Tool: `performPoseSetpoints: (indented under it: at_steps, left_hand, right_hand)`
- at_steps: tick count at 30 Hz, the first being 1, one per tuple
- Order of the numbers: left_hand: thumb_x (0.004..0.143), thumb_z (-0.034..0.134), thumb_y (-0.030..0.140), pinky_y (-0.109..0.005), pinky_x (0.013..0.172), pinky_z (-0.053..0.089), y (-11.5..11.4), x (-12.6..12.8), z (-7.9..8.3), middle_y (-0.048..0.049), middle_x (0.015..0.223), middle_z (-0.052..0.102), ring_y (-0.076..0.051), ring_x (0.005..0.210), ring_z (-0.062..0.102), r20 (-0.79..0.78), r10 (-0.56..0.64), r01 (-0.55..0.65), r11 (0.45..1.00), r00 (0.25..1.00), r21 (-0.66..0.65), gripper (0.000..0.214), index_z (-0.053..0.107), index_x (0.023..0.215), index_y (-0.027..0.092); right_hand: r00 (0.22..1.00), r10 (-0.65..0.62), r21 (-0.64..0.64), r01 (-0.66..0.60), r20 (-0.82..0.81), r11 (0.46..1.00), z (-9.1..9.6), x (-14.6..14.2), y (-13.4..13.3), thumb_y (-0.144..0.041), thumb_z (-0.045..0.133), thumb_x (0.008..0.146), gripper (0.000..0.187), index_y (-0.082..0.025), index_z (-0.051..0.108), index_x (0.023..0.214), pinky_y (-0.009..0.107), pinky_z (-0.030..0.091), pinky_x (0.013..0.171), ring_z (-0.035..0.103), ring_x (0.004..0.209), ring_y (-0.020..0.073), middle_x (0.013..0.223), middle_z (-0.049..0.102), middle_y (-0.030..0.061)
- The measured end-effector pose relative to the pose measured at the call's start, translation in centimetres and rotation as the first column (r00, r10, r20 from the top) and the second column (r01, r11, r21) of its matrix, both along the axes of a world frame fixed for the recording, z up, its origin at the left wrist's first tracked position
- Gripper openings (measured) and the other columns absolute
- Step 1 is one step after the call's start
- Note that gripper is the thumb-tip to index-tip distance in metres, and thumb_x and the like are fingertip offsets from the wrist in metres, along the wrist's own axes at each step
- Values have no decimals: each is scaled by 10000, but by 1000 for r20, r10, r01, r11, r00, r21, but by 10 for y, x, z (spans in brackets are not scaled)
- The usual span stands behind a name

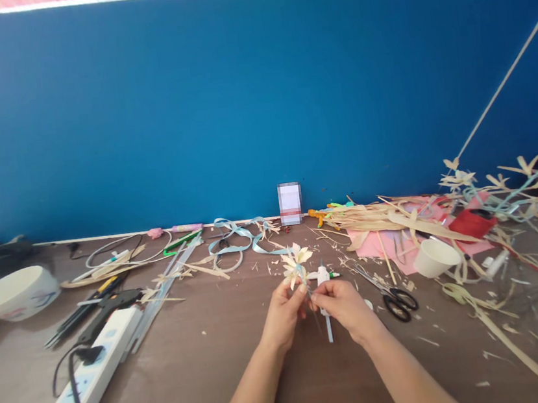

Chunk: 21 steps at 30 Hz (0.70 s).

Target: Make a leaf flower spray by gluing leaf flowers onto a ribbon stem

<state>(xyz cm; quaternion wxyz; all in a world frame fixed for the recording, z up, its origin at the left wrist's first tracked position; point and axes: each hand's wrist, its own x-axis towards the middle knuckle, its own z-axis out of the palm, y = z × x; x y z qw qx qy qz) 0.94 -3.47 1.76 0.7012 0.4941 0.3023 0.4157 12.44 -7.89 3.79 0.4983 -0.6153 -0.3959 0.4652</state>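
Observation:
A pale cream handmade flower (296, 263) with narrow petals and a bluish centre stands up between my hands. My left hand (284, 312) is closed on it just under the petals. My right hand (345, 306) pinches the thin stem close to the left fingertips. The stem is partly hidden by the fingers. Behind my right hand lies a small white glue gun (323, 278), with a clear stick poking out below the hand. Black-handled scissors (399, 303) rest a little to the right.
A white power strip (84, 394) with a plugged-in cable lies left, near a black glue gun (108, 309) and white bowl (15, 295). Light blue ribbon (227, 239) curls at the back. Right are dried strips (398, 215), a paper cup (435, 258) and a flower branch (531, 176).

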Motion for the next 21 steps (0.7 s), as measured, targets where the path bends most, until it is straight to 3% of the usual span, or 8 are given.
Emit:
performPoseSetpoints:
  at_steps: [5,11,21]
  left_hand:
    - [707,614,391,-169,413,321,0,0,-4,27,545,530,-84,487,503,27,-8,7,1000,1000,16,260,549,771,147]
    - [706,621,385,-161,404,319,-1,0,-5,28,543,537,-72,464,490,54,2,-2,1000,999,-3,257,561,779,146]
    - [691,653,341,-140,364,298,1,-2,-2,10,686,575,-64,461,541,221,-117,152,977,968,-151,245,549,811,154]
  right_hand:
    - [994,72,-45,-76,-87,996,-1,5,0,-284,570,601,144,-156,533,544,210,168,374,254,346,34,494,550,-27]
    - [994,93,-27,-95,-61,995,1,6,-1,-237,594,590,125,-145,563,511,212,183,389,291,367,43,424,480,-49]
    - [980,197,0,-197,-37,980,15,7,-3,-182,588,620,120,-141,580,507,206,238,425,330,394,46,458,557,-31]
